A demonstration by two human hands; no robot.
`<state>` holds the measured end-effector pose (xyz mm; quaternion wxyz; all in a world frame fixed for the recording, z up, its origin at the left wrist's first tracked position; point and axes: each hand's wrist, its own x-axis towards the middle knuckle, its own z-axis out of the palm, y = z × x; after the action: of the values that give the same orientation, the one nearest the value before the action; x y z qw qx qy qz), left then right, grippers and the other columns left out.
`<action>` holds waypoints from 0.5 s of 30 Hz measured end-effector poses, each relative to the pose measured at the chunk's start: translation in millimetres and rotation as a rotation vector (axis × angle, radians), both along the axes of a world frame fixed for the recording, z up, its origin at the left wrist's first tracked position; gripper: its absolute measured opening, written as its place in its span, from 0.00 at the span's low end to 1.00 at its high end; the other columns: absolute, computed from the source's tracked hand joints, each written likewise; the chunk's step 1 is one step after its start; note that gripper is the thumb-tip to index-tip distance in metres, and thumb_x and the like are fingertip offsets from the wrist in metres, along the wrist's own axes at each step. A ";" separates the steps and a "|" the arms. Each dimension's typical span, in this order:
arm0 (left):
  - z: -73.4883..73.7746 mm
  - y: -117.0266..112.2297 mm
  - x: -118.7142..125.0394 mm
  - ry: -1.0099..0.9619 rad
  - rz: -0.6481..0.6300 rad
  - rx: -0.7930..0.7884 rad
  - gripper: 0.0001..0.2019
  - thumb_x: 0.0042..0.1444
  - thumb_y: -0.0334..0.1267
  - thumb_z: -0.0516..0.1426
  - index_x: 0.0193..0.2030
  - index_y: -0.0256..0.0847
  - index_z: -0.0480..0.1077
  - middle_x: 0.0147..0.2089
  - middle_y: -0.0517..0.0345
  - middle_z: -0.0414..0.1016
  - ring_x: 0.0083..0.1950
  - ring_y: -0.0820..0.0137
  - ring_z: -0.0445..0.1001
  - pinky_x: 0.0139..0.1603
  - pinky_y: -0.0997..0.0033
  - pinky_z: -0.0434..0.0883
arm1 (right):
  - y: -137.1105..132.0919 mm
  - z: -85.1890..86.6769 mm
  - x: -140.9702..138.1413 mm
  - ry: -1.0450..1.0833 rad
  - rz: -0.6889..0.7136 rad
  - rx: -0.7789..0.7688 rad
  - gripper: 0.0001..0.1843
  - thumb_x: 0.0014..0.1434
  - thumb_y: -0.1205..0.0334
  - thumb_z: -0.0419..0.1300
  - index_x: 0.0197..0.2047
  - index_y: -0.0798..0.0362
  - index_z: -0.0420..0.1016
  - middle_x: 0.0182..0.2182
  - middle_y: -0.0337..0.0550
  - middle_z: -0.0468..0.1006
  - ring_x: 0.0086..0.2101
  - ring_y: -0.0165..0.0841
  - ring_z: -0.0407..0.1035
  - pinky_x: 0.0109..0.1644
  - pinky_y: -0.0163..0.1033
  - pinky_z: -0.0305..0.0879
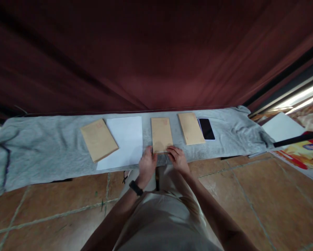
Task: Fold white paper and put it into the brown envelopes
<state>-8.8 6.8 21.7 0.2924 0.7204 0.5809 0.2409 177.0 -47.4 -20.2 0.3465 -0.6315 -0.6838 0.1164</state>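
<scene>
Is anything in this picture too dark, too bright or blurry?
In the head view, the dark red cloth is dim while a bright strip glares at far right; also in the head view, the left hand, right hand and middle brown envelope look slightly soft, its faint red print unreadable; the head view's outer edges seem stretched.
</scene>
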 end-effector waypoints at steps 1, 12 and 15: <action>-1.1 -10.5 0.7 0.054 -0.084 0.123 0.17 0.65 0.35 0.53 0.60 0.39 0.66 0.47 0.47 0.77 0.49 0.59 0.77 0.49 0.60 0.73 | -0.5 -1.1 0.2 -0.002 -0.005 0.001 0.16 0.70 0.60 0.53 0.57 0.50 0.75 0.56 0.49 0.76 0.56 0.41 0.69 0.60 0.50 0.64; -20.8 6.4 10.5 0.180 -0.338 0.321 0.13 0.68 0.33 0.49 0.52 0.40 0.73 0.54 0.46 0.75 0.54 0.58 0.73 0.56 0.54 0.69 | 2.4 6.2 -3.4 0.065 -0.071 -0.037 0.14 0.70 0.61 0.52 0.50 0.51 0.78 0.50 0.49 0.80 0.51 0.40 0.71 0.59 0.49 0.64; -22.0 9.7 10.4 0.154 -0.317 0.316 0.13 0.67 0.32 0.49 0.49 0.39 0.74 0.52 0.46 0.76 0.52 0.58 0.72 0.55 0.55 0.69 | 5.1 4.1 -6.0 0.046 -0.115 -0.033 0.13 0.70 0.61 0.52 0.48 0.52 0.78 0.49 0.49 0.79 0.51 0.41 0.71 0.57 0.48 0.63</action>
<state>1.7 16.5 -0.2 0.1648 0.8556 0.4364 0.2242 171.0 -42.2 -16.1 0.3577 -0.6723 -0.6365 0.1221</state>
